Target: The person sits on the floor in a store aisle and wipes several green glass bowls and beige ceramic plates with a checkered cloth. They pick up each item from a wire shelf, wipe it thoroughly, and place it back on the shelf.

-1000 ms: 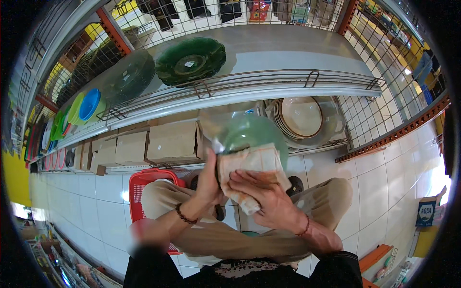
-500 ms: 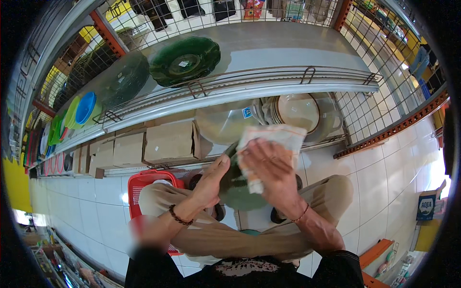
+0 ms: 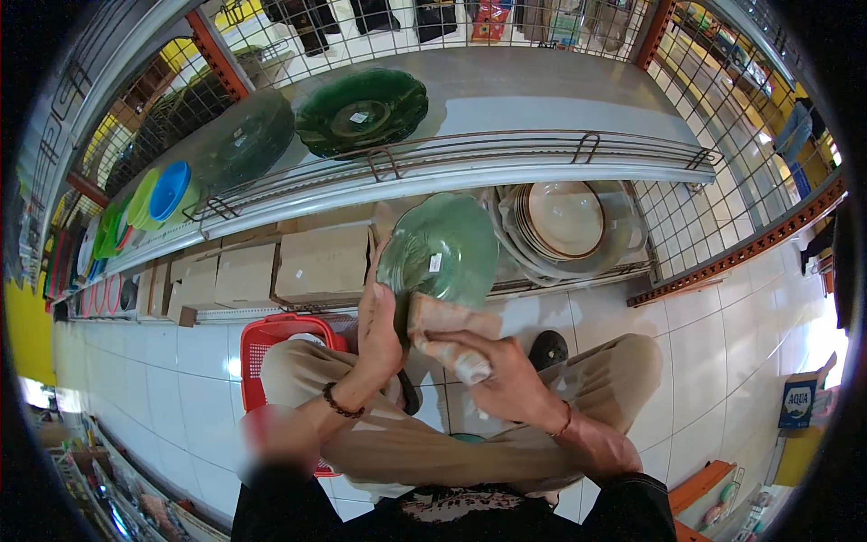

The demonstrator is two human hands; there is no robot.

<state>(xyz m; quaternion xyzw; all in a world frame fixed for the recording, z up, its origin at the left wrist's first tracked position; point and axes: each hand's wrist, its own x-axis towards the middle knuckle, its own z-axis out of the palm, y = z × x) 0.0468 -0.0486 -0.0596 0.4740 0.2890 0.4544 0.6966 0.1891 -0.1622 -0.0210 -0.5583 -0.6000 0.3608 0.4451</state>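
Note:
My left hand (image 3: 377,327) grips the left edge of a green glass plate (image 3: 440,254) and holds it tilted up in front of me. My right hand (image 3: 492,364) presses a crumpled tan cloth (image 3: 449,327) against the plate's lower rim. A small white sticker sits near the plate's middle. I sit cross-legged on white floor tiles in tan trousers, facing a metal shelf.
On the upper shelf lie a dark green plate (image 3: 362,109) and another glass plate (image 3: 244,144). The lower shelf holds a stack of cream plates (image 3: 562,221) and cardboard boxes (image 3: 322,263). A red basket (image 3: 282,336) stands by my left knee. Wire mesh panels close the shelf's right side.
The cloth has slid from the plate's upper face down to its lower rim. The plate now shows more of its face, tilted upright.

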